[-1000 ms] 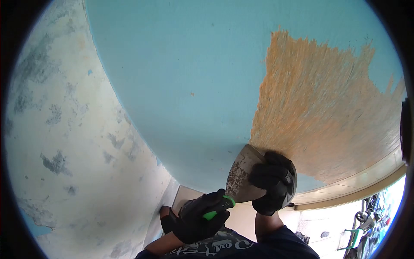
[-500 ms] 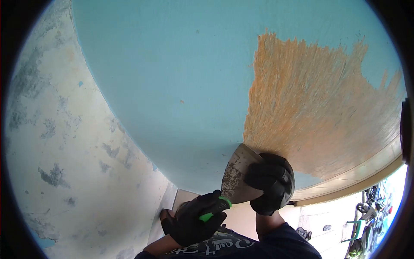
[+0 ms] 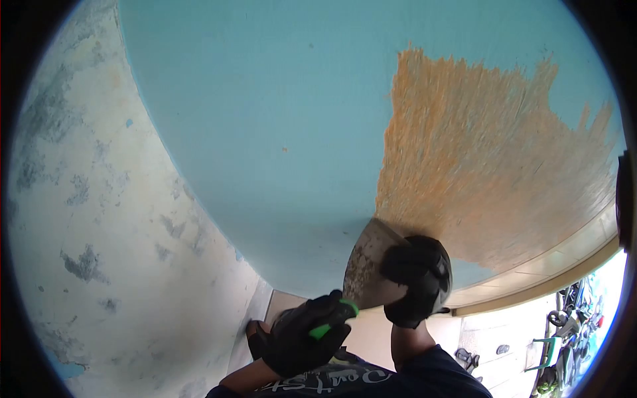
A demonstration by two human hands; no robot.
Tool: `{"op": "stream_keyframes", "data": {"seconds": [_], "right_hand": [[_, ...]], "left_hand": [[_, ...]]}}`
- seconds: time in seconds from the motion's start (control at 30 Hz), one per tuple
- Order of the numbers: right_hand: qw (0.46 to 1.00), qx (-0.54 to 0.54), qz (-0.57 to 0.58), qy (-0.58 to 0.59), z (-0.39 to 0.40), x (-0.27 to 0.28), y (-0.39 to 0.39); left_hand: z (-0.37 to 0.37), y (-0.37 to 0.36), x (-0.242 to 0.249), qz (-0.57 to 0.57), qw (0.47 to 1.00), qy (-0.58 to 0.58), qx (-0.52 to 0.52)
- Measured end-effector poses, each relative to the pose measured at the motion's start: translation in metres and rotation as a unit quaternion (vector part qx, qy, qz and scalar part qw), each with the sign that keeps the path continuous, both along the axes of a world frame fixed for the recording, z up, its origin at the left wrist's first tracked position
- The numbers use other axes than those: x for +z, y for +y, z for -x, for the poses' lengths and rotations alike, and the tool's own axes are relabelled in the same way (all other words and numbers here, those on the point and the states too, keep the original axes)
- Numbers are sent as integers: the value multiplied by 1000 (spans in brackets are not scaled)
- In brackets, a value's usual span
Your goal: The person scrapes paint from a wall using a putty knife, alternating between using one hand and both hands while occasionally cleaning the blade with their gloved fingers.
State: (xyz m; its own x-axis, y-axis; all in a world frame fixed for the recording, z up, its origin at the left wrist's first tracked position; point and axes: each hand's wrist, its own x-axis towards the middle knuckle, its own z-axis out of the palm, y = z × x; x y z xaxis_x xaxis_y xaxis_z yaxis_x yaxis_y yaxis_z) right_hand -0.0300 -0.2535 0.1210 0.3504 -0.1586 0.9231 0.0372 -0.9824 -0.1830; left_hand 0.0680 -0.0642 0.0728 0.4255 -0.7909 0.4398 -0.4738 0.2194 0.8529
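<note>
A wide metal scraper (image 3: 363,277) with a dirt-speckled blade has its top corner against the light-blue painted surface (image 3: 265,119), at the lower left edge of a scraped orange-brown patch (image 3: 464,146). My left hand (image 3: 308,333), in a black glove, is wrapped round the green-and-black handle (image 3: 320,330). Also gloved, my right hand (image 3: 421,275) is closed on the blade, its fingers pressed over the blade's face. The blade's right part is hidden behind that hand.
A pale wall (image 3: 133,252) with grey stains and flaked spots adjoins the blue surface on the left. Curved trim (image 3: 531,278) runs along the lower right. Beyond lie footwear (image 3: 467,359) on the floor, a green-framed object (image 3: 547,353) and parked motorbikes (image 3: 567,325).
The scraper and both hands have shifted very slightly, and the view has moved a little. Both hands keep their hold on the scraper.
</note>
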Motion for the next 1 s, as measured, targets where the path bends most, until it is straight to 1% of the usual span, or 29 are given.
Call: {"op": "stream_keyframes", "data": {"seconds": [0.07,0.13,0.27,0.37,0.43,0.47,0.53,0.57,0.63,0.7,0.77,0.8,0.83,0.9,0.93,0.97,1.0], "right_hand": [[1000,2,-23,3,2,-10,2],[999,-4,-50,14,5,-9,3],[1000,0,-31,7,-1,0,2],[999,-10,-46,-5,-3,-1,4],[999,-6,-30,-9,-7,13,5],[999,-7,-33,-8,-5,7,7],[997,-8,-81,-10,-2,-1,9],[997,-10,-76,-11,-4,1,6],[999,9,-12,-43,-11,10,2],[999,-8,1,-49,-9,10,6],[996,-28,-81,13,1,3,12],[996,-18,-82,15,0,5,11],[997,-17,-77,13,-4,11,7],[999,-2,-44,2,-6,21,8],[999,-12,-50,9,-6,20,9],[999,-11,-45,5,-7,20,7],[999,-13,-38,0,-6,15,8]], "left_hand": [[5,0,-7,-1,1000,-19,9],[6,-3,-11,39,999,-16,14],[3,-5,-6,44,998,-31,34],[-2,-4,1,27,999,-14,10],[-8,-3,13,53,997,-51,22],[-8,0,11,51,997,-50,21],[-11,1,8,3,1000,0,-22],[-13,-2,10,8,1000,-1,-24],[-15,-6,13,43,999,-19,-3],[-16,-2,10,45,999,-15,-5],[-9,2,-2,-5,1000,11,-17],[-7,3,10,-21,998,58,-24],[-12,-3,12,-16,998,56,-24],[-17,-6,14,77,994,-76,2],[-15,-4,19,47,997,-63,0],[-16,-4,18,52,996,-67,1],[-14,0,16,26,999,-31,-21]]}}
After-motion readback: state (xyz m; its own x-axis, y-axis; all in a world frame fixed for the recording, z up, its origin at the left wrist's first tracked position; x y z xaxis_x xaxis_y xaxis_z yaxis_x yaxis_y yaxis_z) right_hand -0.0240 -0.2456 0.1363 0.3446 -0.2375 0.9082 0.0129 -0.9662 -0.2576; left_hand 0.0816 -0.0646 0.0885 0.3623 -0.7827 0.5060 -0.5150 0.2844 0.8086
